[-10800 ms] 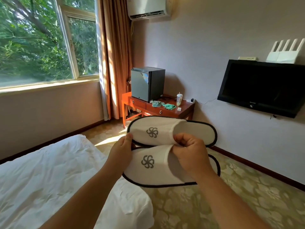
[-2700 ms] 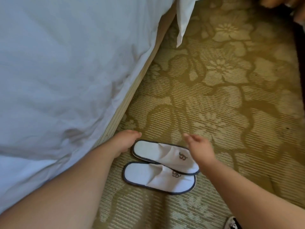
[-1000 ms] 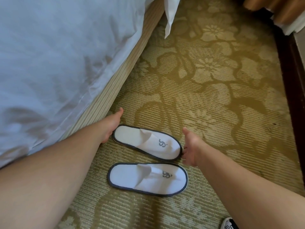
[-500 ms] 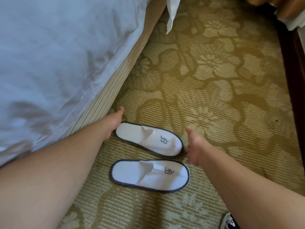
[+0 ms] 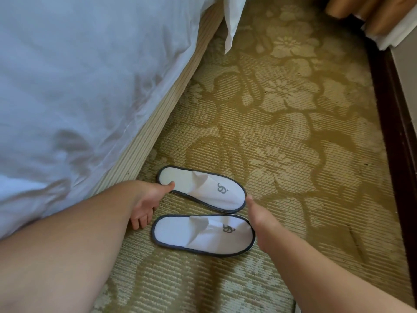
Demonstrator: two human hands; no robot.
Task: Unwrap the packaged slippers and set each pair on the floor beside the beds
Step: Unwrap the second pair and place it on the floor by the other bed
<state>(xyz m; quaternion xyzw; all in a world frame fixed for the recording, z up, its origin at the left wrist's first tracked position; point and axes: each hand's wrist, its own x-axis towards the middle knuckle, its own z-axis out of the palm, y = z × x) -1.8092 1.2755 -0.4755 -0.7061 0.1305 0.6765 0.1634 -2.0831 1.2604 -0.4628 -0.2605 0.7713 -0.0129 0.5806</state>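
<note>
Two white slippers with dark trim and a grey logo lie flat on the patterned carpet beside the bed (image 5: 140,145). The far slipper (image 5: 209,190) lies at a slant, its heel close to the bed base. The near slipper (image 5: 203,233) lies a little apart from it, toes pointing right. My left hand (image 5: 149,202) is open, palm up, at the heel ends, its thumb on the far slipper's heel. My right hand (image 5: 259,218) rests open against the toe ends, between the two slippers.
A white duvet (image 5: 79,75) overhangs the striped bed base on the left. A dark skirting board (image 5: 397,132) and the wall run along the right. An orange curtain hem (image 5: 370,14) hangs at the top right. Open carpet (image 5: 282,98) lies beyond the slippers.
Since 2.7 s ago the overlapping slippers have been spread apart. In the last half second my left hand turned palm up and dropped toward the near slipper's heel; my right hand slid toward the near slipper's toe.
</note>
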